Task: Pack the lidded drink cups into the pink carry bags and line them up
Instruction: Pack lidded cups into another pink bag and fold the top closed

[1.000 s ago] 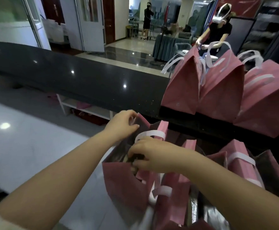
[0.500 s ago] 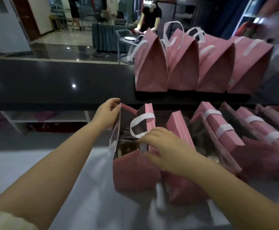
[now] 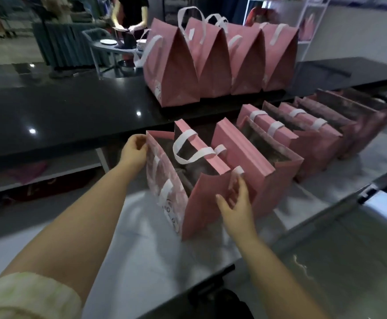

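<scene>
Open pink carry bag (image 3: 198,210) upright on the pale worktop (image 3: 142,245), between the hands. Left hand (image 3: 133,151) pinches the bag's far-left rim corner. Right hand (image 3: 236,203), fingers extended, rests against the bag's near panel. Bag contents indistinct.

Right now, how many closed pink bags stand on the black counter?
4, in one row on the black counter: leftmost bag, second bag, third bag, rightmost bag. Another could hide behind them.
</scene>
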Motion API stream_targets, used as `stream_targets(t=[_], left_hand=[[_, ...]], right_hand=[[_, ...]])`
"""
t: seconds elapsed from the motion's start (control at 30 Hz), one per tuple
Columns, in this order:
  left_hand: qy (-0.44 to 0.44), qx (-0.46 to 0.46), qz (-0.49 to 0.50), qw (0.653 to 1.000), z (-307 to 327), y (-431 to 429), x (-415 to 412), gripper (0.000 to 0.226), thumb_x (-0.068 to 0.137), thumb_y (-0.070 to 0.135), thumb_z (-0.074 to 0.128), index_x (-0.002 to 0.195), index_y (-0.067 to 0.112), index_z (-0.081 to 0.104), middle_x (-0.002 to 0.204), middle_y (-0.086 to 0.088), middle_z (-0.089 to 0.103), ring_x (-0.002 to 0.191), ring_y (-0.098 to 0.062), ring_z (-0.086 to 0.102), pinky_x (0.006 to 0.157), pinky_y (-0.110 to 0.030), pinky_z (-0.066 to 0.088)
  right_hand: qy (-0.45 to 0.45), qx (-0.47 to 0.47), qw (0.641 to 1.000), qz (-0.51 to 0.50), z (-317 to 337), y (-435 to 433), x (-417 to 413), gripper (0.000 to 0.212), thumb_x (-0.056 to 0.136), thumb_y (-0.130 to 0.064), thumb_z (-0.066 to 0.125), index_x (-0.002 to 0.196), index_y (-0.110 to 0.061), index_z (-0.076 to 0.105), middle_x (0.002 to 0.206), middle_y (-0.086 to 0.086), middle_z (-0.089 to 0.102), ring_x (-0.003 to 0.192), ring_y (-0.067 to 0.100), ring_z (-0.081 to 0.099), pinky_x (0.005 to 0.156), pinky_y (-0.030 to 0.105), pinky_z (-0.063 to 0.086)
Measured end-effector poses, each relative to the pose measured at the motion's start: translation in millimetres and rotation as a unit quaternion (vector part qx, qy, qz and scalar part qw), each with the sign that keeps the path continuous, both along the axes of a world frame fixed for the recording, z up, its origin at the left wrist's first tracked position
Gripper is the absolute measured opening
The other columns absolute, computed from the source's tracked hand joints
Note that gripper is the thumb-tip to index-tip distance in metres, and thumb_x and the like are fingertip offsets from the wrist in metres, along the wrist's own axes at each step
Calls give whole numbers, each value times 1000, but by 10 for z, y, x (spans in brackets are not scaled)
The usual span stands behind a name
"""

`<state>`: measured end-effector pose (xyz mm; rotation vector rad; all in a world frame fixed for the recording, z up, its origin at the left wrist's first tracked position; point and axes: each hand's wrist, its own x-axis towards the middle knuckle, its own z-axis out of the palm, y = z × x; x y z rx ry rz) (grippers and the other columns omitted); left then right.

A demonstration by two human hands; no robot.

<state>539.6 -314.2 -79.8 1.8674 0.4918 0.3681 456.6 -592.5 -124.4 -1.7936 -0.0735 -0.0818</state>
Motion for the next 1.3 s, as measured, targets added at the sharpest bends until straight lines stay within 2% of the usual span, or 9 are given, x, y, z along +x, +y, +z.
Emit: stream_targets(t=[0.2, 0.3, 0.4, 0.5, 0.77, 0.9, 1.03, 1.2, 1.3], left_hand=[[-46, -59, 52, 996, -320, 63, -588, 16, 99, 14, 50, 97, 22, 63, 96, 3, 67, 92, -16, 62, 85, -34, 54], [-106, -106, 105, 983, -371, -54, -961, 13, 98, 16, 53, 94, 22, 64, 90, 8, 66, 84, -8, 61, 74, -21, 50], [-137, -138, 132, 972, -503, -123, -1293, 9, 95, 19, 59, 102, 19, 66, 93, 10, 68, 83, -2, 63, 71, -14, 51], [-109, -126, 116, 979, -729, -154, -1491, 13, 92, 12, 63, 104, 17, 66, 93, 10, 69, 80, 2, 64, 71, -13, 51], [-83, -153, 189, 966, -816, -197, -1721, 14, 93, 14, 61, 104, 20, 67, 101, 5, 70, 95, -12, 66, 84, -28, 53], [-66, -152, 293, 942, -752, -139, -1959, 16, 97, 15, 56, 110, 19, 65, 103, 4, 68, 99, -17, 64, 91, -37, 53], [-65, -123, 401, 905, -711, -30, -2462, 21, 98, 16, 52, 111, 23, 67, 103, 9, 68, 101, -18, 64, 92, -40, 53], [-113, -115, 540, 826, -564, -106, -3279, 20, 95, 11, 58, 105, 25, 69, 100, 9, 70, 95, -11, 67, 87, -32, 54], [-138, -123, 611, 769, -539, -166, -3904, 23, 93, 10, 60, 114, 11, 69, 107, -5, 72, 99, -20, 68, 92, -39, 53]], right_hand=[[-8, 55, 998, -8, -335, 157, -533, 60, 79, -58, 63, 132, -38, 44, 135, -16, 48, 127, 6, 46, 105, 34, 40], [38, 60, 997, 34, -393, 199, -490, 49, 79, -37, 77, 122, -35, 53, 126, -10, 58, 113, 2, 57, 93, 25, 50], [53, 110, 992, 26, -361, 235, -379, 33, 84, -8, 72, 112, -21, 61, 114, 0, 66, 101, 5, 64, 77, 18, 54], [72, 155, 985, -10, -330, 241, -323, 22, 84, -5, 70, 104, -15, 65, 100, -2, 70, 84, 0, 67, 66, 13, 52], [113, 183, 977, 5, -256, 391, -104, 22, 91, -6, 62, 90, -27, 68, 88, -10, 74, 81, 3, 69, 65, 17, 53], [135, 178, 972, 79, -114, 674, 15, 18, 91, -4, 62, 90, -21, 68, 88, -2, 74, 85, 15, 69, 69, 27, 56], [159, 160, 956, 187, -76, 1026, -65, 17, 93, -6, 60, 92, -20, 69, 92, -2, 73, 85, 12, 69, 66, 23, 55], [190, 141, 917, 322, 13, 1587, -428, 18, 94, -9, 58, 92, -21, 70, 89, -9, 73, 80, 3, 68, 62, 16, 54], [211, 124, 880, 408, 68, 1976, -826, 17, 94, -8, 57, 94, -19, 70, 93, -5, 73, 80, 6, 68, 63, 19, 54]])
